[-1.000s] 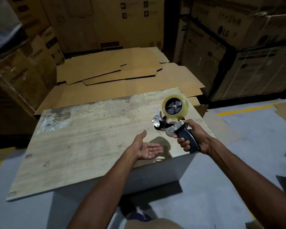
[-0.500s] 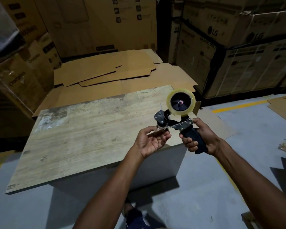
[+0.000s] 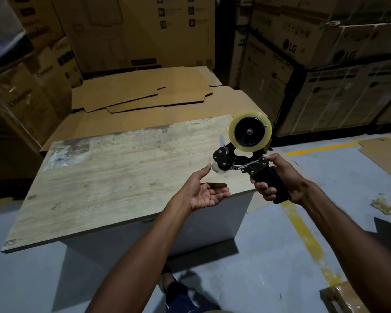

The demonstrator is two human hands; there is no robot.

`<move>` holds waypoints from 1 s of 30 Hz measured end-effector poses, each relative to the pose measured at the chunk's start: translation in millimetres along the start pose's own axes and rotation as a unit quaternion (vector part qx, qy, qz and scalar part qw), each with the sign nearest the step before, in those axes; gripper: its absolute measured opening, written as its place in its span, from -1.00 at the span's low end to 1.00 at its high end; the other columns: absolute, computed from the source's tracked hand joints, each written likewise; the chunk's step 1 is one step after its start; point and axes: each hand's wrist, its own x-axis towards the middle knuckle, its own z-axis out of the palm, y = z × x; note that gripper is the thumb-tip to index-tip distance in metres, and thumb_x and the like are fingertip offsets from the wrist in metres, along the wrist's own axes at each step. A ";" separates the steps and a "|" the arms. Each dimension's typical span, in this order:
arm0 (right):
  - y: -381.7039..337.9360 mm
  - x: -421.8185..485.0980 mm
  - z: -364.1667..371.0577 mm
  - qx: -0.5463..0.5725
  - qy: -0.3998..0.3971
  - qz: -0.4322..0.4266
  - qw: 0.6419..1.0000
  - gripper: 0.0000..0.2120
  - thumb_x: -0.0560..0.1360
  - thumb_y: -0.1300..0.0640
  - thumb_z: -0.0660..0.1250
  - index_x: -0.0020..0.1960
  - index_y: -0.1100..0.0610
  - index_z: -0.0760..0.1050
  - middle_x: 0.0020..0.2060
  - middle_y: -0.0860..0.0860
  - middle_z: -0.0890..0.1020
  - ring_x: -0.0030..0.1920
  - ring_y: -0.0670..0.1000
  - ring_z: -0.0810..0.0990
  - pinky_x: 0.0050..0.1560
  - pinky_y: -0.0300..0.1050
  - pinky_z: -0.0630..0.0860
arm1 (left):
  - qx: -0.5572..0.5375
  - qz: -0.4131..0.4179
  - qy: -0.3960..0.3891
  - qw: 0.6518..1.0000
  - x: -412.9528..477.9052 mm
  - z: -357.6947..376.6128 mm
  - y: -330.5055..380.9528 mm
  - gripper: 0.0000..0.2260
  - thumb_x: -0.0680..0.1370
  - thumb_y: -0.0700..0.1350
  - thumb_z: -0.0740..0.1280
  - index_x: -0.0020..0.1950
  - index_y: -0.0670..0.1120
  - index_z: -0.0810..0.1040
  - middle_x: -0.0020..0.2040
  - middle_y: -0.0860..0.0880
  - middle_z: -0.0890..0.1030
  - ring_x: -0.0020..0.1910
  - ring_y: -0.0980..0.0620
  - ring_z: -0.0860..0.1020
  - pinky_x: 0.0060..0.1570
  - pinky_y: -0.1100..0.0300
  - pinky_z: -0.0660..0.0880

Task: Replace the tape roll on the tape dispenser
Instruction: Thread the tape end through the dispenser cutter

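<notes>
Dispenser [image 3: 239, 161] in right hand [image 3: 280, 177] — roll [image 3: 250, 131] upward, nose leftward.

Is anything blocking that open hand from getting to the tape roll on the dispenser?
Nothing visible. The left hand is open, palm up, just below the dispenser's front roller. The tape roll sits exposed above, while the right hand holds the handle.

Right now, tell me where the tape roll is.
The tape roll sits on the dispenser held up in the right hand, above the table's far right corner.
</notes>
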 end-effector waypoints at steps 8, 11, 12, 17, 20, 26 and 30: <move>1.6 -7.0 7.3 -0.028 0.006 0.002 1.000 -0.33 0.53 -0.36 0.10 -0.01 0.30 0.49 -0.36 0.11 0.40 -0.52 -0.01 0.27 -0.46 -0.15 0.26 | -0.012 -0.059 0.021 0.998 -0.8 7.1 2.1 -0.36 0.56 0.21 0.36 0.09 -0.43 0.59 -0.10 -0.35 0.68 -0.26 -0.24 0.73 -0.36 0.17 0.63; 1.8 -8.4 9.9 -0.032 0.012 0.008 0.999 -0.32 0.54 -0.35 0.10 0.00 0.31 0.50 -0.35 0.12 0.40 -0.51 0.00 0.29 -0.46 -0.16 0.29 | -0.029 -0.041 0.011 0.999 -4.5 11.8 3.9 -0.50 0.47 0.05 0.43 0.07 -0.42 0.60 -0.12 -0.33 0.67 -0.29 -0.18 0.71 -0.37 0.19 0.62; 1.9 -8.7 10.6 -0.030 0.013 0.008 0.999 -0.32 0.54 -0.35 0.10 0.00 0.31 0.50 -0.35 0.12 0.40 -0.51 0.00 0.29 -0.46 -0.15 0.30 | -0.039 -0.031 0.003 0.999 -5.9 12.7 4.0 -0.53 0.44 -0.02 0.44 0.07 -0.43 0.60 -0.12 -0.33 0.67 -0.29 -0.17 0.71 -0.37 0.19 0.63; 3.2 -10.2 8.6 -0.024 0.017 0.002 1.000 -0.33 0.55 -0.34 0.09 -0.01 0.31 0.50 -0.35 0.13 0.40 -0.51 0.01 0.28 -0.46 -0.15 0.31 | -0.037 0.037 0.006 0.999 -12.6 13.7 6.8 -0.88 0.60 -0.32 0.27 0.00 -0.37 0.56 -0.18 -0.29 0.66 -0.30 -0.17 0.72 -0.43 0.24 0.61; 3.0 -10.3 7.5 -0.014 0.012 0.003 1.000 -0.33 0.54 -0.34 0.10 -0.02 0.31 0.51 -0.35 0.14 0.39 -0.51 0.01 0.28 -0.46 -0.15 0.31 | -0.015 0.053 0.011 0.998 -17.1 13.6 9.4 -0.87 0.60 -0.43 0.21 0.00 -0.29 0.52 -0.16 -0.31 0.67 -0.26 -0.18 0.73 -0.41 0.23 0.63; 2.1 -8.5 9.3 -0.016 0.013 0.001 1.000 -0.33 0.55 -0.34 0.09 -0.04 0.31 0.51 -0.35 0.14 0.39 -0.52 0.01 0.28 -0.46 -0.15 0.29 | 0.013 0.090 -0.005 0.996 -19.9 14.2 11.4 -0.76 0.59 -0.43 0.08 0.02 -0.17 0.47 -0.20 -0.27 0.68 -0.22 -0.19 0.73 -0.39 0.22 0.62; 3.6 -6.3 8.7 -0.021 0.013 -0.002 1.000 -0.33 0.53 -0.34 0.09 0.00 0.31 0.49 -0.35 0.15 0.39 -0.52 0.01 0.28 -0.45 -0.15 0.28 | 0.055 0.089 0.005 0.994 -18.9 12.9 15.9 -0.78 0.58 -0.25 0.14 -0.14 -0.23 0.56 -0.15 -0.25 0.69 -0.20 -0.19 0.73 -0.39 0.23 0.56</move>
